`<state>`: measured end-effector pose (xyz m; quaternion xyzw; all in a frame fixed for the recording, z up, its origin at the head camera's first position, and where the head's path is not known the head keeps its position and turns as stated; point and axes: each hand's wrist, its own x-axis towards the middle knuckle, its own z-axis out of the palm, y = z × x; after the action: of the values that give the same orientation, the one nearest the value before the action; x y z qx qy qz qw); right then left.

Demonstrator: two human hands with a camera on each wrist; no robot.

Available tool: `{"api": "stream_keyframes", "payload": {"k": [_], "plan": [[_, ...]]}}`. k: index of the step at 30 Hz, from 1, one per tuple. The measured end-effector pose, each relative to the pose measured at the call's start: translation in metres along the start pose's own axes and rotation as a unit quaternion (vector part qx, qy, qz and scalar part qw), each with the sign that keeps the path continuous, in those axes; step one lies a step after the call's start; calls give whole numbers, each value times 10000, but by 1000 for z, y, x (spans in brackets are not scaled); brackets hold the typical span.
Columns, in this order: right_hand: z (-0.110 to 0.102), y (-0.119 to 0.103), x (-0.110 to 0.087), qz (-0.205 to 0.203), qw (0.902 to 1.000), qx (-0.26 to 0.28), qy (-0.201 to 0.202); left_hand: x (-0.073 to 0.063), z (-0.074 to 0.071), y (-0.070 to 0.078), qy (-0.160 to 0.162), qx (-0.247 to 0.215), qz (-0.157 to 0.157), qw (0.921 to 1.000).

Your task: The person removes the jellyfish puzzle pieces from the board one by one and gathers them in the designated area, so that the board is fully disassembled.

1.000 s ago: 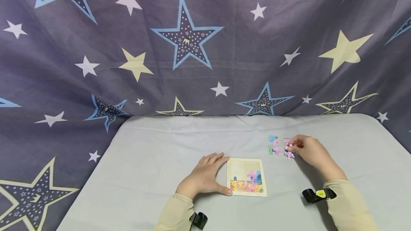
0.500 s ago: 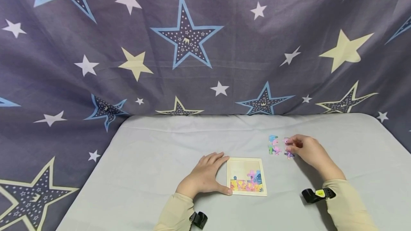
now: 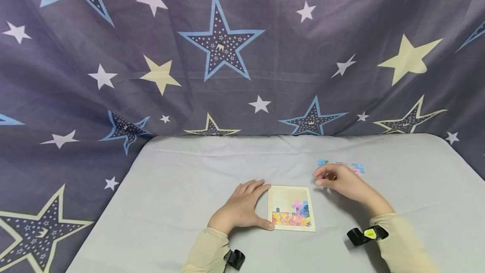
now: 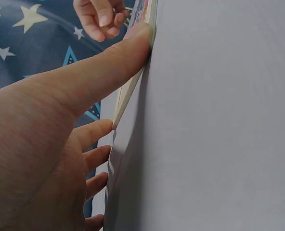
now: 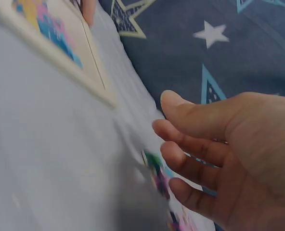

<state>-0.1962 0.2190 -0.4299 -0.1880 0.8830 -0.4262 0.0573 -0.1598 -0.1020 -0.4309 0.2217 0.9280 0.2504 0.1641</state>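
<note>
My left hand (image 3: pixel 244 210) rests at the left side of a small pale puzzle frame (image 3: pixel 312 210), index fingertip at the far corner and thumb at the near one. In the left wrist view the straight thumb (image 4: pixel 109 60) presses the frame's edge. Joined puzzle pieces (image 3: pixel 291 219), yellow, pink and blue, fill the frame's lower part and right side. My right hand (image 3: pixel 345 183) hovers right of the frame with loosely bent fingers. The right wrist view shows nothing between its thumb and fingers. Loose puzzle pieces (image 5: pixel 157 175) lie beyond it, partly hidden by the hand.
A blue loose piece (image 3: pixel 323 162) shows left of the right hand's knuckles, and a blue and pink one (image 3: pixel 358 168) shows to their right. Pale cloth (image 3: pixel 170 205) covers the table. A dark star-patterned curtain (image 3: pixel 242 70) hangs behind the far edge.
My right hand has left the loose pieces it was touching and moved left toward the frame, uncovering a blue and pink piece on the right. The left hand and frame have stayed put.
</note>
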Motion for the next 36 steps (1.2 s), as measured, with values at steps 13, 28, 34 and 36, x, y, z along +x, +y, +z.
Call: {"api": "stream_keyframes", "payload": {"k": [13, 28, 34, 36], "plan": [[24, -27, -1, -280, 9932, 70, -1130, 0, 1, 0, -23, -52, -6, 10000], [39, -41, -4, -370, 9871, -612, -1432, 0, 1, 0, 17, -14, 9, 10000], [40, -40, -4, -322, 9875, -737, -1355, 0, 1, -1, 20, -5, -11, 10000], [40, -40, -4, -347, 9872, -766, -1358, 0, 1, -1, 16, -18, -26, 10000]]}}
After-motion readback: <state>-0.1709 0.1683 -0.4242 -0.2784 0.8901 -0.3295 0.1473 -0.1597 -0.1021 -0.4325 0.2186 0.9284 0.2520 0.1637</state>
